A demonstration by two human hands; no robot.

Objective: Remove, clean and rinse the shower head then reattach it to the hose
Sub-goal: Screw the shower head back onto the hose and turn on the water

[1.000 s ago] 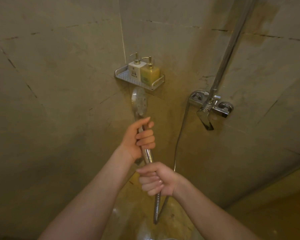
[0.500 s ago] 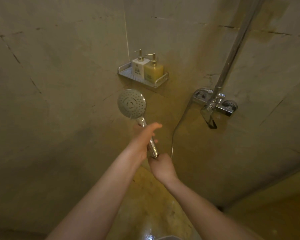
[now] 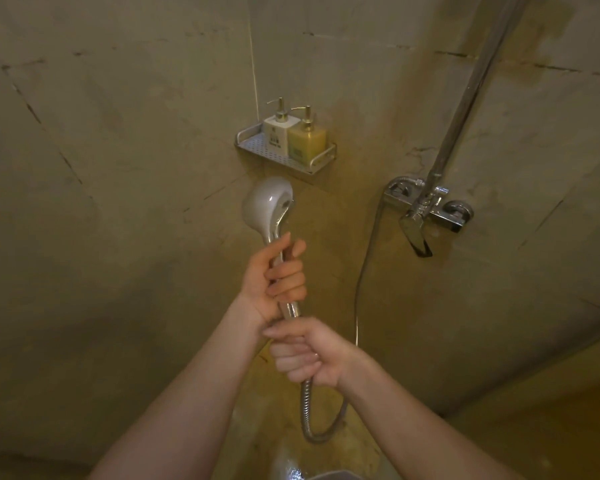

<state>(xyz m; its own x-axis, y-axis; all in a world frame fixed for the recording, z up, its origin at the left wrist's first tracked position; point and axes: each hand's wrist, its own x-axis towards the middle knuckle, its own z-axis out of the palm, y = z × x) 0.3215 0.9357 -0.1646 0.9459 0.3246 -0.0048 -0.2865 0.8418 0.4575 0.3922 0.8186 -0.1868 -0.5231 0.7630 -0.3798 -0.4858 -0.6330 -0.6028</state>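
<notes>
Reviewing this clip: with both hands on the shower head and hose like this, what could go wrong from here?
1. The left hand grips a shiny, possibly wet shower head; it might slip when twisted.
2. The right hand holds the hose by its joint; the slack loop below could kink or swing.

Both bare forearms reaching up and forward from the bottom edge, converging toward the middle. Left hand (image 3: 274, 278) higher, palm turned inward, fingers (image 3: 286, 271) curled around the handle of the shower head (image 3: 269, 206), thumb running up along the handle's near side. Right hand (image 3: 309, 353) directly below and just beside the left wrist, knuckles facing left, fingers wrapped in a fist around the top end of the hose (image 3: 307, 407), thumb laid across the top toward the left hand. Left wrist roughly straight, right wrist bent slightly, its forearm angling in from the lower right.
</notes>
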